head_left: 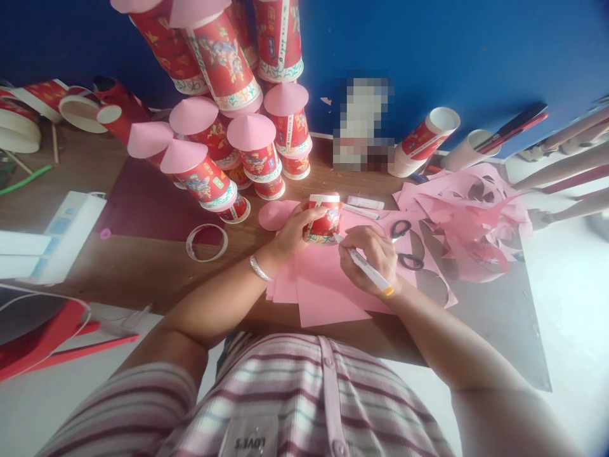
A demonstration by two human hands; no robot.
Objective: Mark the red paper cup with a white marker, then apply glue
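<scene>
My left hand (295,230) is wrapped round a small red patterned paper cup (324,219) standing upside down on a stack of pink paper sheets (323,285). My right hand (368,257) grips a white pen (366,270) with an orange end, its tip touching the paper right at the cup's rim. A silver bracelet sits on my left wrist. A cut pink paper disc (273,216) lies just left of the cup.
Red cups topped with pink paper cones (228,139) are piled behind. Black scissors (404,244) and pink paper scraps (471,216) lie to the right. A tape ring (207,242), a glue stick (364,202), cardboard tubes (423,143) and a white box (61,235) surround the work area.
</scene>
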